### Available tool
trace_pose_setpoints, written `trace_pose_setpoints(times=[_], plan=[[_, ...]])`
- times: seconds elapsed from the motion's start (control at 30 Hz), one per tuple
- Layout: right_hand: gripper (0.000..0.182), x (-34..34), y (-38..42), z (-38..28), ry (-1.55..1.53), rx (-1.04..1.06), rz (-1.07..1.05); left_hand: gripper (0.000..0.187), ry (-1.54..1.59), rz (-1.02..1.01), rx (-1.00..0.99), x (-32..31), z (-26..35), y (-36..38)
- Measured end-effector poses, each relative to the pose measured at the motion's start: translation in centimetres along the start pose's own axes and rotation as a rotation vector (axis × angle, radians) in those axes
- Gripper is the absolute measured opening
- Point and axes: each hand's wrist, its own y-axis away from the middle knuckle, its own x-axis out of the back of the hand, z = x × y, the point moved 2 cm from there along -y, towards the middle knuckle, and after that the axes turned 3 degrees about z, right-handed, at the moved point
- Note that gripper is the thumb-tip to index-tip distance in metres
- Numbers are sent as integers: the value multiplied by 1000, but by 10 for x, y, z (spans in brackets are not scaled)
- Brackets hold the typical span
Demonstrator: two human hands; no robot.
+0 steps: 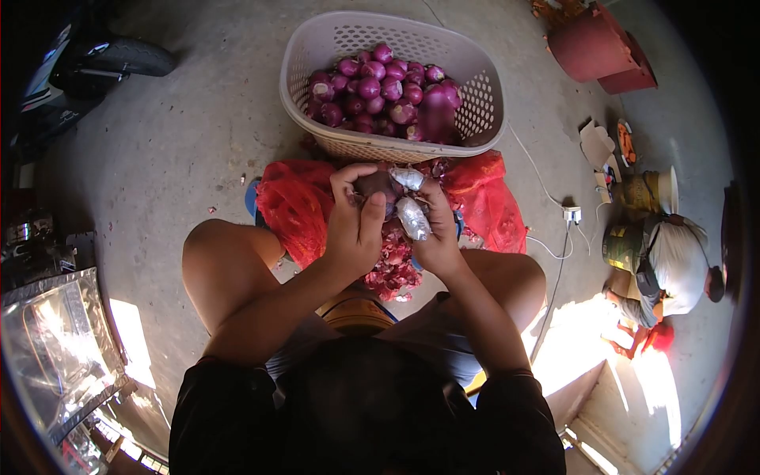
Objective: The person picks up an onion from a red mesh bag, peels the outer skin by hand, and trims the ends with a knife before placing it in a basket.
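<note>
Over the space between my knees, my left hand [356, 222] is closed around a dark red onion [374, 187], thumb and forefinger on its near and far sides. Against the onion's right side works my right hand [436, 231], its thumb and forefinger wrapped in silver foil or tape [412, 218] and bent inward. Whether a small blade sits between those fingers I cannot make out. Below both hands lies a heap of loose onion skins [393, 265], flanked by red mesh sacking [294, 202]. Just beyond stands a plastic basket [317, 49] holding many peeled purple onions [372, 87].
Red tubs [590, 43] stand at the far right. A white plug [571, 214] with cords lies on the concrete floor nearby. Another person [677, 265] bends over at the right, beside buckets [651, 191]. A motorcycle wheel [131, 57] shows at upper left.
</note>
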Motion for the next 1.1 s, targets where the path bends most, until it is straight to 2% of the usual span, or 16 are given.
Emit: trace_pose_setpoints(times=[0.17, 0.27, 0.43, 0.53, 0.63, 0.83, 0.93, 1.03, 1.1], plan=[[33, -2, -1, -4, -90, -103, 14, 32, 18, -20, 28, 2, -1, -1], [32, -2, 0, 1, -85, -71, 28, 30, 23, -22, 61, 1, 0, 0], [33, -1, -1, 0, 120, 32, 54, 26, 110, -1, 124, 0, -3, -4], [37, 0, -1, 3, 227, 106, 59, 21, 178, 60, 236, -1, -9, -7], [42, 7, 1, 8, 326, 108, 23, 26, 232, -5, 562, 5, -9, -10], [45, 8, -1, 8, 327, 124, -18, 26, 322, 20, 662, 8, -17, -10], [45, 6, -3, 5, 328, 155, -22, 26, 386, 17, 799, 9, -4, -12], [41, 5, -1, 3, 290, 140, -16, 29, 534, -103, 890, 16, -11, -13], [39, 3, 0, -1, 211, 131, -4, 27, 645, -93, 941, 12, -12, -11]])
